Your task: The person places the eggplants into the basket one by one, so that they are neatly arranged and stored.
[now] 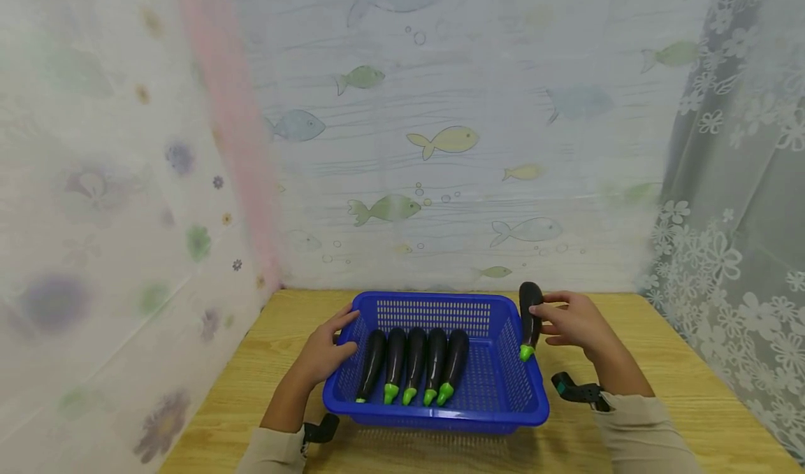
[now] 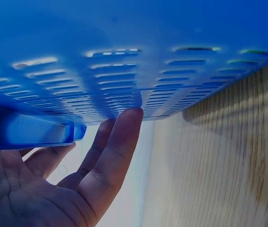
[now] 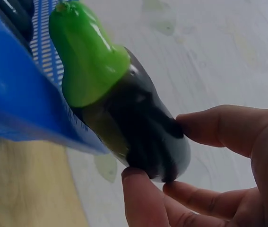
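My right hand (image 1: 578,321) pinches a dark purple eggplant (image 1: 530,306) with a bright green cap above the basket's right rim. In the right wrist view the eggplant (image 3: 145,125) is held near its rounded end by thumb and fingertips, cap away from the palm. My left hand (image 1: 323,348) rests at the left side of the blue basket (image 1: 440,414). The left wrist view shows its fingers fairly straight, touching the slotted outer wall (image 2: 157,75) under the rim; the thumb is hidden there. Several more eggplants (image 1: 415,362) lie side by side inside the basket, caps toward me.
The basket stands on a wooden table (image 1: 660,362). A curtain (image 1: 453,180) printed with fish hangs behind it, with floral curtains (image 1: 755,236) at the sides. Black camera mounts (image 1: 569,388) are strapped to both wrists.
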Available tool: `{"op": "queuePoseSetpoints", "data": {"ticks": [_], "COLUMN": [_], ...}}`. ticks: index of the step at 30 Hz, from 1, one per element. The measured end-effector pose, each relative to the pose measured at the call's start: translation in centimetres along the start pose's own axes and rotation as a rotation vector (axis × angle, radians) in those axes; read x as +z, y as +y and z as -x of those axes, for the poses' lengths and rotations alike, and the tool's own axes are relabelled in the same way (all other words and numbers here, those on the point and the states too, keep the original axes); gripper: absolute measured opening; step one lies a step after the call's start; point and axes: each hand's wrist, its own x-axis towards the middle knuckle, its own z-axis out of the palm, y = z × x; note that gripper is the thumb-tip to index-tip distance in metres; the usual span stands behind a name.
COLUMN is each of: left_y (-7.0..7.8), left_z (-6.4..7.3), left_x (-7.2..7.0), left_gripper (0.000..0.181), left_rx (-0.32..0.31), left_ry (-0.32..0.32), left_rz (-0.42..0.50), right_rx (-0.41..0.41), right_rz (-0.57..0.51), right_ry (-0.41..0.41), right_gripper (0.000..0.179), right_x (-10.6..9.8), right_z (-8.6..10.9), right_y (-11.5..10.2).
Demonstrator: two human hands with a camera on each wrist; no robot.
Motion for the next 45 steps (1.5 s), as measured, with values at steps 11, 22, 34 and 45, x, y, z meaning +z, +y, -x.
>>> {"op": "queuePoseSetpoints", "data": {"ticks": [11, 22, 34, 45], "left_y": [-0.2, -0.3, -0.3, -0.1], "left_z": [0.0, -0.2, -0.1, -0.1], "left_x": [-0.1, -0.1, 0.0, -0.1], "left_gripper": [0.070, 0.071, 0.070, 0.072], "left_rx": [0.000, 0.001, 0.010, 0.006], "left_ry": [0.003, 0.009, 0.007, 0.007], "left_rz": [0.008, -0.004, -0.008, -0.012], "right_rx": [-0.021, -0.024, -0.007, 0.022], "right_rz": [0.022, 0.038, 0.111, 0.274], "right_ry": [-0.061, -0.154, -0.153, -0.146], "right_gripper": [0.077, 0.074, 0.068, 0.017], "right_x": [1.6, 4.6, 7.9, 9.3], "right_z": [-0.9, -2.0, -3.3, -3.2], "right_y": [-1.6, -3.1, -2.8, -3.1]}}
